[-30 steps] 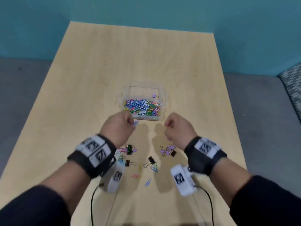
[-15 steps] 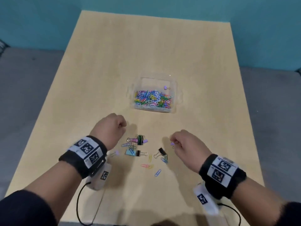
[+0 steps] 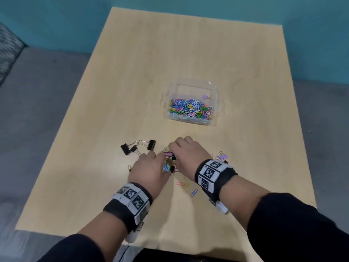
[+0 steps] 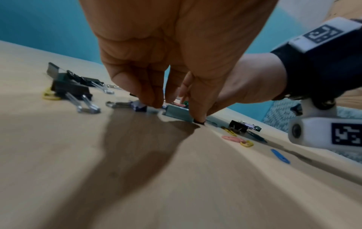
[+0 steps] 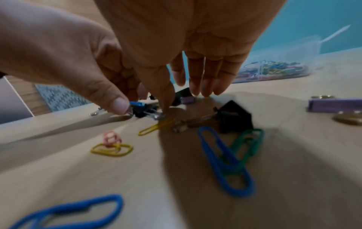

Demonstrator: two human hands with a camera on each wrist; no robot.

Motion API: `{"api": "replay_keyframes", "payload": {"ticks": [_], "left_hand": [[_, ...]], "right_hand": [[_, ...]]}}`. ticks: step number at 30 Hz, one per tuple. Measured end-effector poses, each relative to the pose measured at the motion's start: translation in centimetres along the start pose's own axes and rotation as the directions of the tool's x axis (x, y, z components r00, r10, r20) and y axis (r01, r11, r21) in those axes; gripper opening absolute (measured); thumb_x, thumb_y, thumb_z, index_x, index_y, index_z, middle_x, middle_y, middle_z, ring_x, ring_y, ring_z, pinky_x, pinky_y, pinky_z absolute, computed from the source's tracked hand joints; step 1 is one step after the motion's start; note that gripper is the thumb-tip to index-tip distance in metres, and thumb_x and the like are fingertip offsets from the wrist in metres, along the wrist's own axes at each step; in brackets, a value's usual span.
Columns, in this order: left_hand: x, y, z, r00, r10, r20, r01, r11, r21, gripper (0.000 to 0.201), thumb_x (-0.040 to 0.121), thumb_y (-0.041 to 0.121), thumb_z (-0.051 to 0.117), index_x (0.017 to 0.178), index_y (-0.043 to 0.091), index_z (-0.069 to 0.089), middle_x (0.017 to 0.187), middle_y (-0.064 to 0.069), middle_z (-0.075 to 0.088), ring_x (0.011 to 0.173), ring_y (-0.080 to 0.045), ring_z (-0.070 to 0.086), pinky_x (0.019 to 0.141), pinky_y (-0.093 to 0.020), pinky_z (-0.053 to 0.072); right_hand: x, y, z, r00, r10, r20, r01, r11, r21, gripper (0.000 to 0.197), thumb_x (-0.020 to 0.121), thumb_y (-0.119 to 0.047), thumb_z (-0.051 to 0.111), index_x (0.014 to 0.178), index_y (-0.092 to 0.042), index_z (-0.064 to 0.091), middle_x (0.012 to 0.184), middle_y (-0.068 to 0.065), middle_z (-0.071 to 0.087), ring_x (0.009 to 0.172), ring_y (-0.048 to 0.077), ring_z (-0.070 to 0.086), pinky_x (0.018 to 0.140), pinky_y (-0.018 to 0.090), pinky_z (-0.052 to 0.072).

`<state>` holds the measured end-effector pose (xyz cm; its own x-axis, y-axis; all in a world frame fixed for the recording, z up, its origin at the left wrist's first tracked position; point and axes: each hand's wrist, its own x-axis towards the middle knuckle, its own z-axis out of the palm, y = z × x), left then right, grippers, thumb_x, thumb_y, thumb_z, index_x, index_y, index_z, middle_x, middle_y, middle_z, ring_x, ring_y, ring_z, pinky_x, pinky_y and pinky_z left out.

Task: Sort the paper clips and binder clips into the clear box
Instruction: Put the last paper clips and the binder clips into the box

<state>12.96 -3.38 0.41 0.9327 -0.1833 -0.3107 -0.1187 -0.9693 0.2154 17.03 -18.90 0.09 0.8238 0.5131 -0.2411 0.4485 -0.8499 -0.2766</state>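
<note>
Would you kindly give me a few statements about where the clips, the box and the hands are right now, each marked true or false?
1. The clear box holds a heap of coloured paper clips. True.
2. Both hands are over the box. False: left hand and right hand are down among the loose clips, nearer the person.
3. Three black binder clips lie left of the hands. True.
4. The table holds no loose paper clips. False: a blue paper clip lies there.

1 clear box; 2 hands; 3 black binder clips just left of left hand; approx 3 loose paper clips between wrists
</note>
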Motion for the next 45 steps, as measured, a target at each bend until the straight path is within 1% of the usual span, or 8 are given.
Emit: {"api": "replay_keyframes", "payload": {"ticks": [9,13,16,20,24,28,36,45], "left_hand": [[0.3,1.3,-0.2,0.994,-0.098,-0.040,0.095,0.993,-0.071,0.024,0.076,0.030,0.054,0.095,0.018,0.047,0.094,-0.006,0.055,0.087,-0.028,0.048,0.070,-0.037,0.041],[-0.5,0.6,-1.8,0.983,-0.174,0.058,0.183,0.920,-0.347,0.028,0.071,0.024,0.058,0.091,0.018,0.039,0.081,-0.001,0.055,0.078,-0.025,0.054,0.065,-0.036,0.044],[-0.5,-0.2,-3.3,0.882,-0.233,0.410,0.464,0.583,-0.667,0.038,0.064,0.023,0.062,0.097,0.016,0.044,0.071,-0.003,0.061,0.060,-0.022,0.058,0.049,-0.026,0.035],[-0.7,-0.9,-4.8,0.771,-0.033,0.636,0.635,0.120,-0.763,0.005,0.074,0.011,0.056,0.075,0.006,0.054,0.069,-0.018,0.056,0.050,-0.023,0.048,0.047,-0.023,0.024],[-1.0,-1.8,-4.6,0.815,-0.130,0.564,0.579,0.199,-0.791,0.021,0.064,0.014,0.061,0.082,0.010,0.051,0.070,-0.013,0.058,0.050,-0.023,0.051,0.046,-0.024,0.027],[-1.6,-3.5,-3.3,0.915,-0.293,0.276,0.402,0.652,-0.643,0.029,0.072,0.022,0.065,0.096,0.023,0.048,0.078,0.001,0.063,0.066,-0.021,0.061,0.056,-0.030,0.045],[-1.7,-4.4,-1.5,0.982,-0.049,-0.181,0.013,0.981,-0.195,0.017,0.077,0.011,0.061,0.093,0.012,0.057,0.097,-0.004,0.051,0.085,-0.027,0.052,0.065,-0.039,0.050],[-0.6,-0.6,0.1,0.938,0.279,0.206,-0.334,0.884,0.326,0.059,0.091,0.009,0.025,0.147,-0.001,0.009,0.155,-0.020,-0.011,0.144,-0.031,-0.004,0.117,-0.043,0.005]], "right_hand": [[0.1,-0.7,-1.8,0.982,0.168,0.083,-0.179,0.971,0.157,0.034,0.077,-0.022,0.056,0.108,-0.019,0.044,0.086,0.005,0.062,0.081,0.028,0.056,0.064,0.036,0.045],[-0.6,0.4,-3.1,0.804,0.378,0.459,-0.582,0.348,0.735,0.020,0.083,-0.018,0.059,0.099,-0.014,0.048,0.073,0.013,0.063,0.055,0.024,0.052,0.048,0.028,0.037],[-1.3,1.8,-3.3,0.728,0.295,0.619,-0.635,-0.052,0.771,0.024,0.088,-0.012,0.055,0.107,0.002,0.050,0.074,0.022,0.060,0.050,0.025,0.053,0.044,0.026,0.039],[-2.0,3.2,-3.7,0.718,0.347,0.603,-0.586,-0.164,0.793,0.023,0.090,-0.018,0.058,0.107,-0.006,0.050,0.074,0.020,0.061,0.054,0.026,0.055,0.046,0.026,0.038],[-2.0,4.3,-4.2,0.755,0.558,0.344,-0.565,0.289,0.772,0.022,0.084,-0.028,0.063,0.099,-0.018,0.051,0.075,0.008,0.062,0.052,0.020,0.054,0.045,0.025,0.039],[-1.5,5.0,-3.7,0.876,0.477,0.078,-0.478,0.833,0.277,0.029,0.083,-0.031,0.060,0.109,-0.023,0.050,0.099,-0.002,0.060,0.086,0.022,0.057,0.073,0.036,0.051],[-4.5,4.2,-2.2,0.949,0.272,-0.161,-0.253,0.959,0.131,0.017,0.087,-0.013,0.055,0.104,-0.012,0.060,0.102,0.004,0.055,0.096,0.025,0.047,0.077,0.035,0.045],[-7.9,1.7,2.0,0.998,0.051,0.042,-0.043,0.985,-0.168,0.061,0.076,-0.012,0.024,0.129,0.000,0.051,0.137,0.018,0.049,0.130,0.035,0.043,0.106,0.049,0.037]]}}
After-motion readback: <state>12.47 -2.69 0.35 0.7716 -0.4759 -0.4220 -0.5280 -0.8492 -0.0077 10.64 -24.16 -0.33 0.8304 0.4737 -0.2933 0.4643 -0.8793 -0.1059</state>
